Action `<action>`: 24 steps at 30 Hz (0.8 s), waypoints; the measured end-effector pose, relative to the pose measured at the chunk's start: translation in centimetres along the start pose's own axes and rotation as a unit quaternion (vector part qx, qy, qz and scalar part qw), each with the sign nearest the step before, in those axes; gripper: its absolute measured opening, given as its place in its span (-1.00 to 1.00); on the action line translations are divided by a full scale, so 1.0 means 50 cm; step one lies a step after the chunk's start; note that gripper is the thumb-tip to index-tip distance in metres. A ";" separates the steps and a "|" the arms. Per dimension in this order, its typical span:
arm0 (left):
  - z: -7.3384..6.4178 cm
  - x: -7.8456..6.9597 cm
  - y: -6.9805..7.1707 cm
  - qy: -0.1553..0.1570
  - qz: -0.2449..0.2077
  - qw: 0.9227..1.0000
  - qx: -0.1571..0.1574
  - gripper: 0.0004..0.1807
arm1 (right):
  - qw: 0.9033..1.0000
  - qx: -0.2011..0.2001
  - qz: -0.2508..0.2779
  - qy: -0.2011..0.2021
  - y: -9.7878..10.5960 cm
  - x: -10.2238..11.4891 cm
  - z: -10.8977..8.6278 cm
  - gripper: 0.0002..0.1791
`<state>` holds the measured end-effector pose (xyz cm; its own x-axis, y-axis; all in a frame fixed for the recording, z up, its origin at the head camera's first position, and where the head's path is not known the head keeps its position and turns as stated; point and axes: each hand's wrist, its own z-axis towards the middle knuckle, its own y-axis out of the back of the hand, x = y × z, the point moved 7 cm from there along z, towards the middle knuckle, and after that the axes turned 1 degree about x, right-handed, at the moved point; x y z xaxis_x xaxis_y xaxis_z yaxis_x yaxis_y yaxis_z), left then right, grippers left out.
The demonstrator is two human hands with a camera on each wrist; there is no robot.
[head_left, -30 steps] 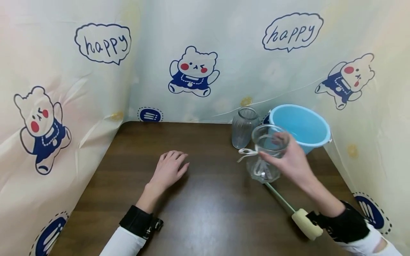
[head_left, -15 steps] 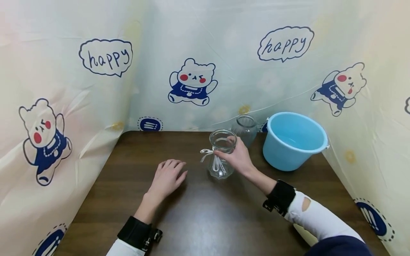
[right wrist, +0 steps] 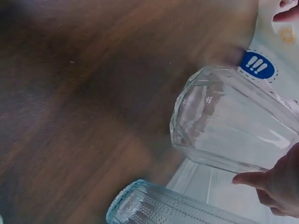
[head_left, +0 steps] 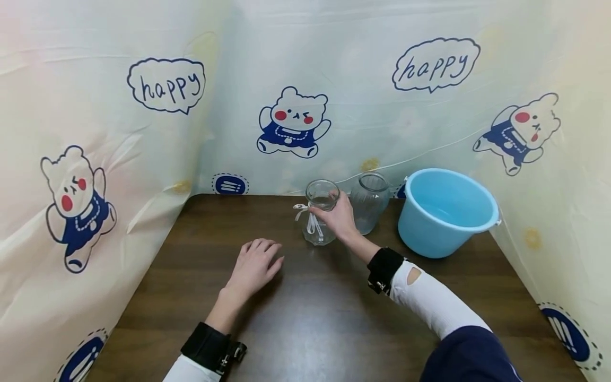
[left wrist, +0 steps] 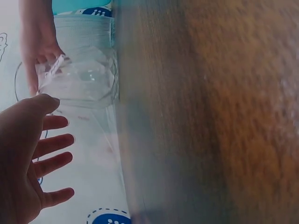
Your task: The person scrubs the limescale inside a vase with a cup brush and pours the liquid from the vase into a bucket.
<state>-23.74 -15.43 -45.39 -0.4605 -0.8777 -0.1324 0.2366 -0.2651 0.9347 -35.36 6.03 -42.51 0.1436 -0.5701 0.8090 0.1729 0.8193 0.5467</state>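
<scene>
My right hand (head_left: 341, 216) grips a clear glass vase (head_left: 319, 234) round its neck, thumb in front. A white ribbon (head_left: 313, 222) is tied in a bow at that neck. The vase stands upright near the table's back edge; I cannot tell whether its base touches the wood. In the right wrist view, its faceted base (right wrist: 198, 112) is plain to see. Just right of it is a second glass jar (head_left: 368, 209), ribbed and bluish, without a ribbon. Lower left, my left hand (head_left: 255, 266) rests on the table with relaxed fingers, holding nothing.
A light blue bucket (head_left: 436, 231) stands at the back right, beside the ribbed jar. The dark wooden table (head_left: 305, 318) meets a printed cloth (head_left: 296, 48) hanging behind and along both sides.
My right hand has carried the ribboned vase left and back, from in front of the bucket to left of the ribbed jar. The pale-headed stick is now out of sight. My left hand stays put.
</scene>
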 end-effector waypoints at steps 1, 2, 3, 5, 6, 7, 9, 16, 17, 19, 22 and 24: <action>0.001 0.000 0.000 0.000 0.001 1.000 0.000 -0.62 | 1.000 -0.002 0.002 0.003 -0.003 0.000 0.006 -0.10; 0.001 -0.001 0.001 0.000 -0.001 1.000 -0.001 -0.62 | 1.000 -0.002 0.005 0.007 -0.006 0.000 0.011 -0.10; 0.001 -0.002 0.001 0.000 0.000 1.000 -0.001 -0.62 | 1.000 -0.002 0.008 0.010 -0.010 0.001 0.015 -0.10; 0.000 -0.002 0.002 -0.001 -0.001 1.000 -0.002 -0.61 | 1.000 0.001 0.014 0.012 -0.018 0.000 0.024 -0.10; 0.000 -0.003 0.003 -0.001 -0.001 1.000 -0.001 -0.61 | 1.000 0.004 0.017 0.012 -0.021 0.000 0.028 -0.09; -0.001 -0.003 0.003 0.000 -0.001 1.000 0.000 -0.61 | 1.000 0.008 0.021 0.011 -0.025 -0.001 0.031 -0.08; -0.003 -0.004 0.005 0.001 0.001 1.000 0.000 -0.61 | 0.999 0.018 0.029 0.010 -0.031 0.000 0.037 -0.06; 0.004 -0.007 0.003 0.001 -0.001 1.000 -0.001 -0.61 | 0.999 0.046 0.020 0.002 -0.024 -0.004 0.033 0.07; 0.004 -0.008 0.003 0.001 -0.003 1.000 -0.001 -0.60 | 0.999 0.051 0.011 -0.001 -0.021 -0.006 0.026 0.06; 0.003 -0.010 0.000 0.002 -0.002 1.000 0.001 -0.60 | 0.998 0.063 -0.009 -0.005 -0.011 -0.012 0.006 0.02; -0.001 -0.012 0.000 0.008 -0.003 1.000 0.001 -0.61 | 0.996 0.082 -0.041 0.008 0.008 -0.015 -0.032 -0.11; -0.004 -0.013 -0.001 0.011 0.000 1.000 0.002 -0.61 | 0.992 0.098 -0.072 0.026 0.020 -0.017 -0.060 -0.21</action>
<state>-23.29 -14.92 -45.42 -0.4417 -0.8863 -0.1389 0.2339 -0.2633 0.9359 -32.40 7.17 -43.30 0.1829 -0.6805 0.7095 0.0025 0.7220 0.6919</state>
